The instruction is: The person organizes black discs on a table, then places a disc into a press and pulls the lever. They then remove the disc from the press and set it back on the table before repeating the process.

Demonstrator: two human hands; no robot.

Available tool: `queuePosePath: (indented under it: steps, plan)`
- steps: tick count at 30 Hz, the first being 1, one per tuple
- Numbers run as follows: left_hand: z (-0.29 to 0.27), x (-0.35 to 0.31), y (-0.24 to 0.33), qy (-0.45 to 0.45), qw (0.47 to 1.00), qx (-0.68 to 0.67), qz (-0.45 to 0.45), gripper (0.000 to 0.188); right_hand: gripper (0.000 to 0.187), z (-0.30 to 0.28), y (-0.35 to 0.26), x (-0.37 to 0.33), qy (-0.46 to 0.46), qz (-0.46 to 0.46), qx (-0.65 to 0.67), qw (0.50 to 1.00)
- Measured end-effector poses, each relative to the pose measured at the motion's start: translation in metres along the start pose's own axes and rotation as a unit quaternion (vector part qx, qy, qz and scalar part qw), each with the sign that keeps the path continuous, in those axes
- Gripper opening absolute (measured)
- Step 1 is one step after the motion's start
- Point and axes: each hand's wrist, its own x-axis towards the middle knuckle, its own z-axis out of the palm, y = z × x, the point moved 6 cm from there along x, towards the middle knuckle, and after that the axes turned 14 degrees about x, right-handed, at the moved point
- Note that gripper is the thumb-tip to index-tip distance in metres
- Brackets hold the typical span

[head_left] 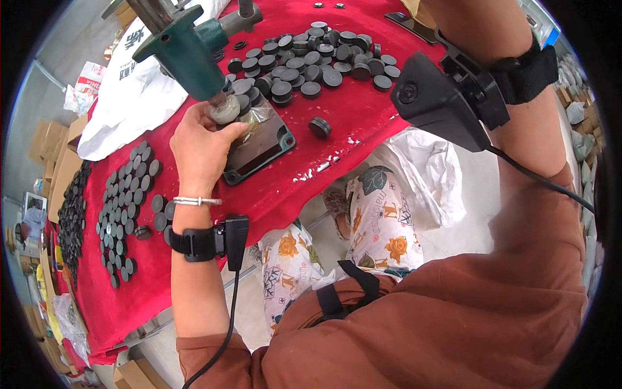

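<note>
My left hand (202,146) is at the base of a green hand press (194,61). Its thumb and fingers curl around the spot under the ram, beside a whitish translucent round pad (225,111) at the ram's lower end. What they grip there is hidden by the pad and the hand itself. Under the thumb lies the press's dark flat base plate (259,155), with clear film on its upper part. Several black discs (242,87) crowd just behind the pad. My right forearm (483,29) rises past the top edge, so the right hand is out of sight.
A heap of black round discs (311,72) covers the far part of the red cloth (155,272). More discs (123,207) lie at the left, and a short stack (319,128) stands right of the plate. A phone (411,27) and white sack (139,91) lie farther back.
</note>
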Motion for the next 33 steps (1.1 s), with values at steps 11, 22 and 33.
queuePosePath:
  steps: [11,22,33]
  plan:
    - [0.029,0.001,-0.023,0.007,0.963,-0.269,0.031,0.057,0.031,0.023,-0.011,-0.009,-0.030,-0.053,0.005,0.998]
    - [0.025,-0.006,-0.022,0.026,0.967,-0.250,0.029,0.074,0.035,0.054,-0.025,-0.112,-0.024,-0.092,0.068,0.993]
    - [0.027,-0.049,0.013,0.019,0.968,0.240,0.067,0.113,0.015,0.039,-0.035,-0.018,-0.069,-0.123,0.005,0.990]
